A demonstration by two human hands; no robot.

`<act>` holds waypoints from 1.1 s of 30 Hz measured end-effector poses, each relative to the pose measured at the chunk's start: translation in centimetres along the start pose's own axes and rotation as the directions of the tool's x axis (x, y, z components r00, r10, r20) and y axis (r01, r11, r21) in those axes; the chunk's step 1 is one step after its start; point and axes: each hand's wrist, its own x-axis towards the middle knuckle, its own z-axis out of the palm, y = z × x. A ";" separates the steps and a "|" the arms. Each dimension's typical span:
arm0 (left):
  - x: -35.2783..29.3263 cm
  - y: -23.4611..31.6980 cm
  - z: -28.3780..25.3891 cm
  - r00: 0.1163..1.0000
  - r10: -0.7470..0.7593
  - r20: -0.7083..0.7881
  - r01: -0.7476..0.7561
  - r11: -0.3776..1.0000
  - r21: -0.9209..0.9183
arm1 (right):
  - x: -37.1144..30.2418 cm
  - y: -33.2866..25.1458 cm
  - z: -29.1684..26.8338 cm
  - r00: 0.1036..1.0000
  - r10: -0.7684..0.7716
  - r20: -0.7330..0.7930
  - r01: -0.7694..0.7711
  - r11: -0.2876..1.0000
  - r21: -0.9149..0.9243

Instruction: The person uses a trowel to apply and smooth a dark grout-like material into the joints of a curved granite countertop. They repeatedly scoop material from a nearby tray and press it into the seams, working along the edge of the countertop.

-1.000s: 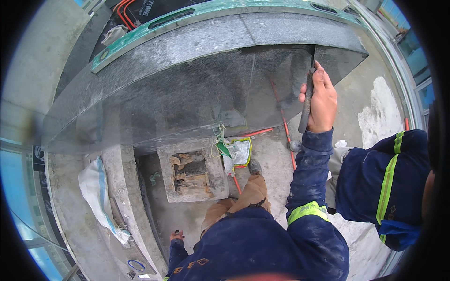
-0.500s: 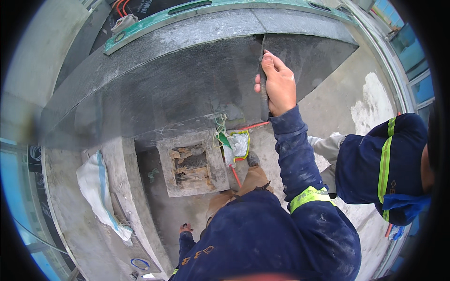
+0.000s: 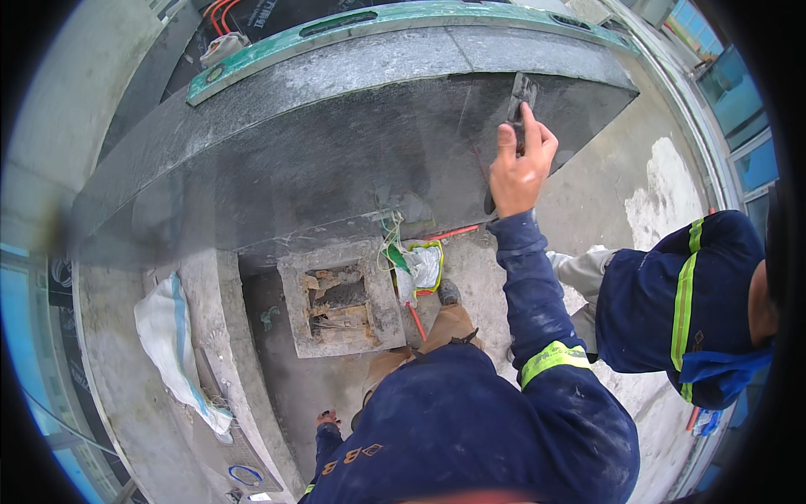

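Near the right end of the dark panel (image 3: 336,143), the right hand (image 3: 519,172) gripped a flat trowel (image 3: 522,88), its blade by the upper edge. The work looked partway: mostly dark face, streaky patches left. The left hand (image 3: 327,417) hung low, its hold unclear to me. A green level (image 3: 453,12) lined the top; a hollowed block (image 3: 306,346) crowded the legs (image 3: 454,326), a co-worker (image 3: 642,311) the right.

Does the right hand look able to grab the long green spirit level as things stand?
Probably not: the right hand is holding a dark flat-bladed tool, though nothing visible blocks its way to the long green spirit level on the grey stone top.
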 end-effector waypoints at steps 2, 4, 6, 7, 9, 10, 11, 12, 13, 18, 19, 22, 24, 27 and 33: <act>-0.2 0.3 0.3 1.000 0.015 -0.013 -0.015 1.000 0.006 | -1.1 0.9 1.1 0.996 -0.085 -0.006 0.085 0.991 0.106; -0.9 1.7 0.5 1.000 0.018 0.019 -0.020 0.995 0.093 | -2.2 2.9 2.8 0.994 -0.110 0.024 0.101 0.963 0.252; -1.7 2.2 -0.3 1.000 0.031 -0.002 -0.030 0.992 0.123 | -2.2 4.3 4.5 0.988 -0.151 -0.038 0.155 0.966 0.205; -2.1 2.3 -0.6 0.999 0.040 -0.025 -0.037 0.993 0.112 | -2.3 4.9 5.1 0.983 -0.173 -0.067 0.182 0.967 0.178; -3.0 2.1 -1.6 0.994 0.076 -0.072 -0.068 0.992 0.111 | -2.6 5.8 6.1 0.987 -0.154 -0.050 0.161 0.960 0.230; -3.1 1.7 -2.6 0.990 0.104 -0.091 -0.092 0.988 0.127 | -2.6 6.2 6.5 0.986 -0.158 -0.053 0.167 0.954 0.249; -3.2 1.6 -3.0 0.986 0.132 -0.104 -0.117 0.983 0.141 | -2.4 6.5 6.9 0.984 -0.169 -0.059 0.179 0.947 0.266; -3.2 1.6 -3.4 0.986 0.113 -0.121 -0.092 0.982 0.164 | -2.3 6.6 7.2 0.981 -0.177 -0.078 0.191 0.946 0.263; -3.1 1.7 -3.8 0.986 0.094 -0.138 -0.068 0.980 0.187 | -2.2 6.7 7.4 0.978 -0.183 -0.096 0.202 0.944 0.259; -4.2 2.6 -3.7 0.988 0.074 -0.133 -0.050 0.984 0.173 | -1.8 6.7 8.4 0.977 -0.169 -0.131 0.201 0.933 0.299; -5.3 3.3 -2.1 0.986 0.068 -0.152 -0.045 0.987 0.151 | -1.8 6.4 8.4 0.978 -0.173 -0.119 0.201 0.935 0.291; -6.0 4.0 -1.3 0.986 0.078 -0.149 -0.055 0.987 0.153 | -1.6 6.0 7.6 0.993 -0.121 -0.016 0.121 0.959 0.256; -6.2 4.1 -1.2 0.986 0.076 -0.146 -0.052 0.985 0.162 | -2.0 5.5 5.9 0.994 -0.090 0.055 0.075 0.970 0.233; -6.1 4.6 -0.5 0.985 0.064 -0.158 -0.040 0.988 0.150 | -3.1 4.8 2.0 0.994 -0.005 0.111 -0.018 0.977 0.211; -4.8 5.1 -0.3 0.994 0.057 -0.096 -0.046 0.993 0.111 | 2.5 6.6 -3.8 0.630 0.633 0.449 -0.765 0.406 0.500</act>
